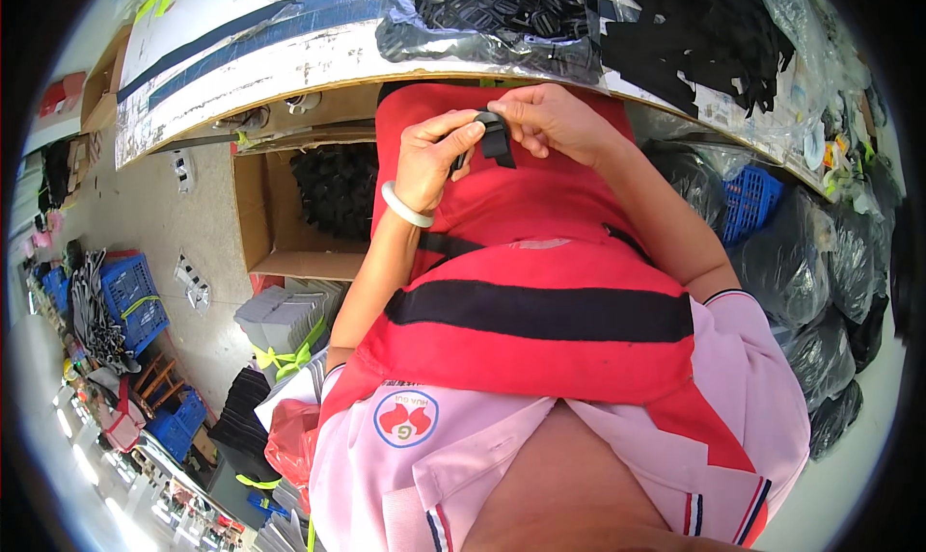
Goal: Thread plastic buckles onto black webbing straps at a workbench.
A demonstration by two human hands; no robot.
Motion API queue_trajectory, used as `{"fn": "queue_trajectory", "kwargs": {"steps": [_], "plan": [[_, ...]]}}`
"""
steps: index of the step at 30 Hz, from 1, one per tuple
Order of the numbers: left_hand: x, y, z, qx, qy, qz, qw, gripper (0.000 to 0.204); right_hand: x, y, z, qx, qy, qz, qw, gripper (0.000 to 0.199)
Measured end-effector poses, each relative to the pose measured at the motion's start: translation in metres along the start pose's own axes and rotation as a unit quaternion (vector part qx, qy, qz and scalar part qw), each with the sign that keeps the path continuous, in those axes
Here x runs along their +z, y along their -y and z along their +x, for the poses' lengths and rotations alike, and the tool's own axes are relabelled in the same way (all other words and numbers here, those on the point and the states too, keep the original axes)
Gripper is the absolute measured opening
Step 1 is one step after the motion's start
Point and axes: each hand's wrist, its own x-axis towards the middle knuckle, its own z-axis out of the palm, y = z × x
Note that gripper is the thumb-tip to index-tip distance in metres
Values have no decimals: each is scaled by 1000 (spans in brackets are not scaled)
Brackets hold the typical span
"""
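Above my red-aproned lap, my left hand (436,152), with a pale bangle on its wrist, pinches a black plastic buckle with a short black strap (496,145) between thumb and forefinger. My right hand (559,123) closes its thumb and forefinger on the upper side of the same piece, its other fingers curled. A short end of webbing hangs down between the two hands. Just beyond them, on the worktable, lies a clear bag of black plastic buckles (502,7). To its right is a heap of short black strap pieces (690,31).
The white worktable's edge (289,87) curves across in front of me. Below it at left stands a cardboard box (273,263) of black pieces, near grey stacked sheets (280,316). At right are a blue crate (752,203) and several dark plastic bags (791,263).
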Motion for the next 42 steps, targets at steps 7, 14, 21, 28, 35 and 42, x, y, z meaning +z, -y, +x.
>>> {"fn": "queue_trajectory", "kwargs": {"steps": [7,14,21,28,35,42], "plan": [[-2,0,-4,-41,0,-88,995,22,10,2,-2,-66,-79,-53,993,22],[-18,11,2,-98,55,-281,953,27,36,6,-34,-185,-46,-297,936,50],[-30,23,3,-226,110,-426,869,23,22,-9,-26,-93,1,-74,993,42],[-19,23,-4,-239,43,-483,841,32,31,-14,-36,-158,1,-203,966,45],[-14,22,-3,-235,11,-468,852,24,38,-15,-34,-157,-80,-253,951,30],[-19,30,-2,-255,19,-477,841,17,33,-33,-26,-216,-56,-271,937,21]]}}
